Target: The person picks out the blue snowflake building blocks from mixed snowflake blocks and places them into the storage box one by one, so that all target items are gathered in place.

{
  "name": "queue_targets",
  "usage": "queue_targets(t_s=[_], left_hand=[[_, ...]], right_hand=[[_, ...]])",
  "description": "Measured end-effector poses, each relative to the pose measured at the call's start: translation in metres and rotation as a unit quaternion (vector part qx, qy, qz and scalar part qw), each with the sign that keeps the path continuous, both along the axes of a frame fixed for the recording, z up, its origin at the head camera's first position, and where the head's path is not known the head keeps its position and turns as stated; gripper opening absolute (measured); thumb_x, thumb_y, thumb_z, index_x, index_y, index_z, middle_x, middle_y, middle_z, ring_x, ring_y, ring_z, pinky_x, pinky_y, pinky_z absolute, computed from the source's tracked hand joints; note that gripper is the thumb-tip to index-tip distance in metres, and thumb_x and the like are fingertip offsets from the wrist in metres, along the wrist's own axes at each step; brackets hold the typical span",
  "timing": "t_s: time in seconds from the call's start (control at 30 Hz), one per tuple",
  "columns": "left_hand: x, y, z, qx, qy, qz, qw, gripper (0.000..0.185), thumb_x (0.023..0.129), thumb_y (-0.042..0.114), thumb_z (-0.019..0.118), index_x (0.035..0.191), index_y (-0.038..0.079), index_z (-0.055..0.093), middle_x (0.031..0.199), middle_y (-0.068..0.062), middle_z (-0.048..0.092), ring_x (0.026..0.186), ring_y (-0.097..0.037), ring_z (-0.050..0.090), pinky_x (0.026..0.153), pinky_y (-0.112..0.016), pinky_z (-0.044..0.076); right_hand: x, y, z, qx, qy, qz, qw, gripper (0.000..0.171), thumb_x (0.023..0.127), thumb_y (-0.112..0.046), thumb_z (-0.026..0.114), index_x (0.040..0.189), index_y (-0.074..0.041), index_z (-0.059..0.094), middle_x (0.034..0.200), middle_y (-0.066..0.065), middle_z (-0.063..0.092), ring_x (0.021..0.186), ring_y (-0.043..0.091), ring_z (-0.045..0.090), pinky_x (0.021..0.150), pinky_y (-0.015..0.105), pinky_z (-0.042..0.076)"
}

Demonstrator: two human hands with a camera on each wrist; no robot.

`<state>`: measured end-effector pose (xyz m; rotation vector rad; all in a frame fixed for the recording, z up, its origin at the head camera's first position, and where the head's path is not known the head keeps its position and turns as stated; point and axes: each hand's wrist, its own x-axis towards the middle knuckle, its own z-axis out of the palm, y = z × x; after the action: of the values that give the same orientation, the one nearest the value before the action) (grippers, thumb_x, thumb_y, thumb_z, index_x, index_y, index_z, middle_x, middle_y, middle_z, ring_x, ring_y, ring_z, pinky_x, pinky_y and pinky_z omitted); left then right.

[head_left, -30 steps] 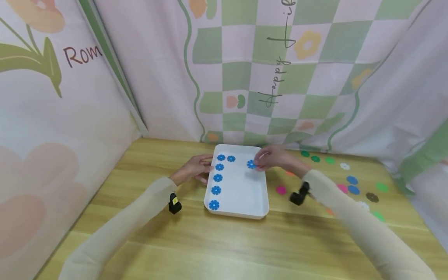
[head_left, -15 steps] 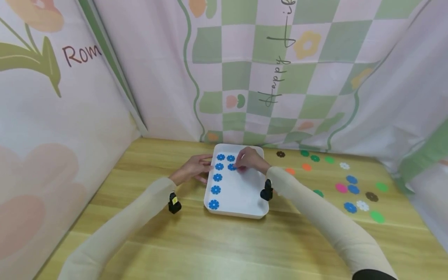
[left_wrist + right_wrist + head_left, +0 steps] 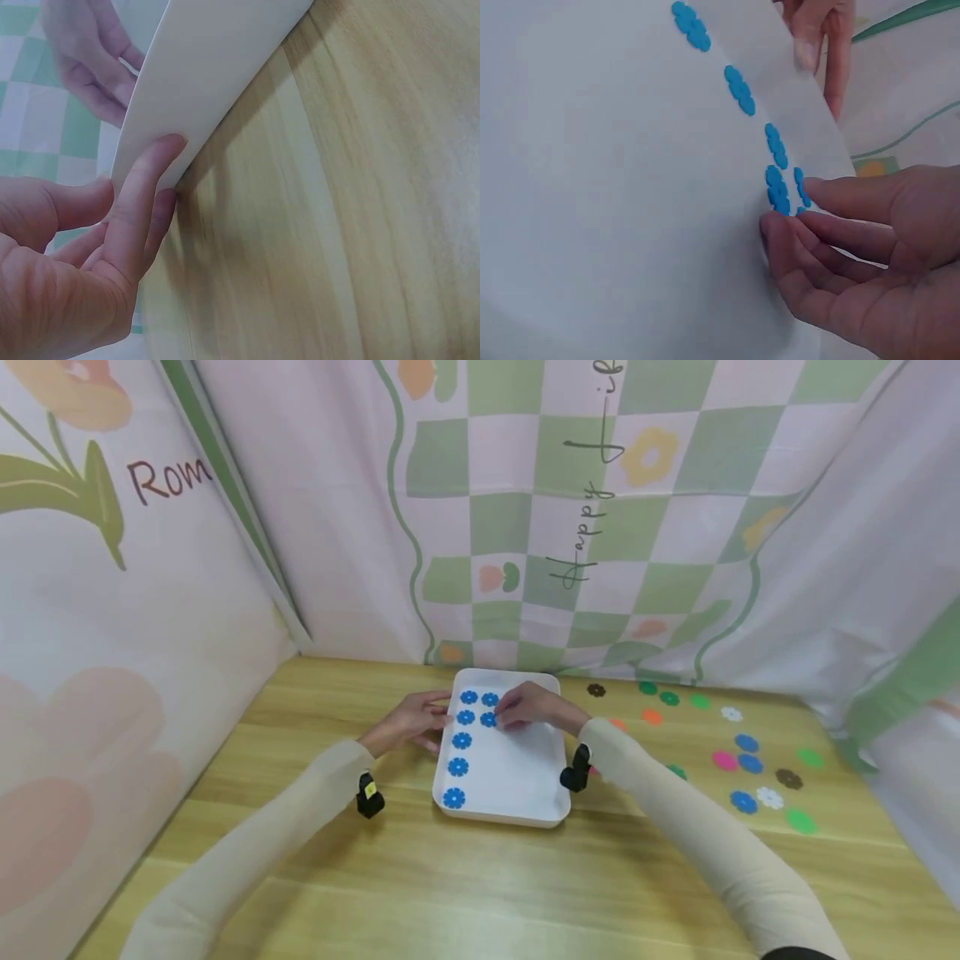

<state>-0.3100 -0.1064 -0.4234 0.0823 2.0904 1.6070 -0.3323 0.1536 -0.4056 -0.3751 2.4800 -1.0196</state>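
Observation:
A white tray (image 3: 517,785) lies on the wooden table. Blue flower-shaped discs (image 3: 458,767) form a column along its left side, with two more beside the column's far end. My left hand (image 3: 408,722) holds the tray's left side; in the left wrist view its thumb is at the rim and its fingers lie against the outer wall. Inside the tray, my right hand (image 3: 528,706) has its curled thumb and fingertips at the near disc (image 3: 778,191) of the second column, pinching its edge. In the right wrist view the thumb partly hides the discs behind.
Loose flower-shaped discs in several colours lie on the table right of the tray, among them a pink one (image 3: 724,761), a white one (image 3: 769,797) and a light green one (image 3: 801,821). A patterned curtain (image 3: 555,527) stands behind the table.
My right hand has carried a blue disc from the tray's right side leftward and down into the second column, where it now sits below another. My left hand has stayed at the tray.

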Motion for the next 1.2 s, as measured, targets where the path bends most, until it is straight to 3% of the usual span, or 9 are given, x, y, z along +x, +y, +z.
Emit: queue_targets(t_s=[0.1, 0.2, 0.4, 0.63, 0.77, 0.87, 0.9, 1.1, 1.2], left_hand=[[0.0, 0.001, -0.001, 0.003, 0.004, -0.004, 1.0, 0.061, 0.107, 0.007, 0.059, 0.163, 0.011, 0.035, 0.16, -0.024, 0.046, 0.131, -0.042, 0.061, 0.077, -0.039, 0.069], [0.001, 0.0, -0.002, 0.007, 0.008, -0.009, 0.9999, 0.063, 0.106, 0.006, 0.059, 0.164, 0.01, 0.034, 0.16, -0.024, 0.045, 0.13, -0.043, 0.062, 0.077, -0.039, 0.069], [0.003, -0.004, 0.0, 0.014, 0.005, -0.018, 0.9997, 0.064, 0.107, 0.007, 0.06, 0.164, 0.01, 0.033, 0.159, -0.025, 0.045, 0.128, -0.043, 0.063, 0.079, -0.04, 0.069], [0.002, -0.002, 0.001, 0.013, 0.0, -0.018, 0.9998, 0.064, 0.107, 0.007, 0.059, 0.164, 0.01, 0.031, 0.16, -0.025, 0.045, 0.127, -0.043, 0.064, 0.08, -0.04, 0.069], [0.003, -0.002, 0.001, 0.014, -0.004, -0.016, 0.9998, 0.064, 0.106, 0.007, 0.059, 0.164, 0.01, 0.032, 0.161, -0.024, 0.043, 0.128, -0.043, 0.064, 0.08, -0.04, 0.069], [0.002, -0.002, 0.001, 0.017, -0.006, -0.012, 0.9998, 0.064, 0.106, 0.007, 0.06, 0.164, 0.01, 0.032, 0.161, -0.024, 0.043, 0.129, -0.043, 0.063, 0.08, -0.041, 0.069], [0.002, -0.002, 0.001, 0.017, -0.006, -0.012, 0.9998, 0.064, 0.106, 0.007, 0.06, 0.164, 0.01, 0.033, 0.161, -0.024, 0.043, 0.129, -0.043, 0.063, 0.08, -0.041, 0.069], [0.001, -0.002, 0.001, 0.014, -0.009, -0.009, 0.9998, 0.064, 0.106, 0.007, 0.06, 0.164, 0.011, 0.033, 0.162, -0.024, 0.042, 0.13, -0.043, 0.062, 0.081, -0.041, 0.069], [0.0, -0.001, 0.0, 0.012, -0.014, -0.004, 0.9998, 0.064, 0.106, 0.006, 0.06, 0.164, 0.012, 0.034, 0.162, -0.023, 0.042, 0.131, -0.043, 0.061, 0.081, -0.041, 0.069]], right_hand=[[0.006, 0.012, 0.005, -0.039, 0.01, -0.01, 0.999, 0.031, 0.103, -0.009, 0.065, 0.127, 0.01, 0.066, 0.117, 0.026, 0.073, 0.102, 0.034, 0.074, 0.092, 0.039, 0.066], [0.013, 0.041, 0.009, -0.09, 0.058, -0.03, 0.994, 0.03, 0.105, -0.006, 0.06, 0.126, 0.016, 0.063, 0.117, 0.033, 0.069, 0.099, 0.039, 0.073, 0.089, 0.044, 0.067], [0.03, 0.119, 0.016, -0.171, 0.156, -0.053, 0.972, 0.034, 0.105, -0.007, 0.061, 0.13, 0.017, 0.058, 0.121, 0.037, 0.066, 0.092, 0.012, 0.072, 0.083, 0.037, 0.068], [0.044, 0.233, 0.01, -0.092, 0.197, -0.102, 0.971, 0.046, 0.107, -0.016, 0.062, 0.143, 0.01, 0.052, 0.136, 0.03, 0.061, 0.099, -0.007, 0.064, 0.085, 0.018, 0.062], [0.054, 0.3, -0.003, -0.018, 0.196, -0.117, 0.973, 0.051, 0.107, -0.028, 0.063, 0.15, -0.003, 0.052, 0.136, -0.006, 0.066, 0.104, -0.012, 0.06, 0.085, 0.009, 0.054], [0.062, 0.338, -0.013, 0.008, 0.191, -0.112, 0.975, 0.054, 0.106, -0.026, 0.065, 0.152, -0.003, 0.05, 0.129, -0.02, 0.064, 0.105, -0.012, 0.059, 0.084, 0.009, 0.053], [0.064, 0.347, -0.016, 0.011, 0.189, -0.111, 0.976, 0.055, 0.105, -0.024, 0.066, 0.152, -0.002, 0.048, 0.128, -0.018, 0.064, 0.103, -0.012, 0.059, 0.083, 0.011, 0.055], [0.074, 0.374, -0.033, 0.044, 0.173, -0.083, 0.98, 0.061, 0.102, -0.02, 0.07, 0.152, 0.005, 0.045, 0.141, 0.029, 0.06, 0.107, -0.012, 0.055, 0.084, 0.011, 0.053], [0.078, 0.38, -0.041, 0.05, 0.151, -0.079, 0.984, 0.064, 0.103, -0.021, 0.069, 0.153, 0.006, 0.041, 0.144, 0.036, 0.054, 0.108, -0.016, 0.05, 0.085, 0.009, 0.05]])
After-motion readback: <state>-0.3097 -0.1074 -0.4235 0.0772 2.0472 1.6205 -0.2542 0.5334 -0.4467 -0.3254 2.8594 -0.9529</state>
